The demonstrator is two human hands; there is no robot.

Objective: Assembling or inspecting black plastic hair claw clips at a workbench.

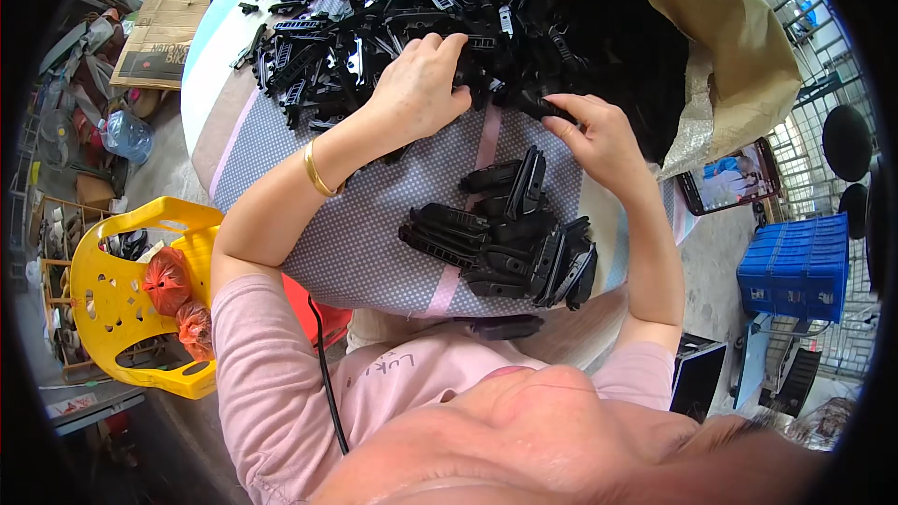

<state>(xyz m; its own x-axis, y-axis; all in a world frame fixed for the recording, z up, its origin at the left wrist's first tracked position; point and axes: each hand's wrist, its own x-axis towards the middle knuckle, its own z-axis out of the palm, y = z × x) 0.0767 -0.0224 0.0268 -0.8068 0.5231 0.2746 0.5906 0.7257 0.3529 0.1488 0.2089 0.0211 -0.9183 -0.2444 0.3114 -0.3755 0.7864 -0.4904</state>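
Observation:
A large heap of small black plastic parts (318,47), long and slotted, covers the far side of the round table. My left hand (421,84) reaches over the near edge of this heap, its thumb apart from the bent fingers and nothing plainly between them. To its right, my right hand (603,140) pinches the end of a black plastic part (535,103) between thumb and index finger. Nearer to me lies a smaller pile of black plastic parts (505,243), stacked loosely side by side near the table's front edge. A gold bracelet (318,170) circles my left wrist.
The table has a dotted cloth (365,224). An open brown sack (739,56) holding more black parts lies at the far right, above a phone (730,176). A yellow chair (112,285) bearing red bags stands left; a blue crate (795,266) stands right.

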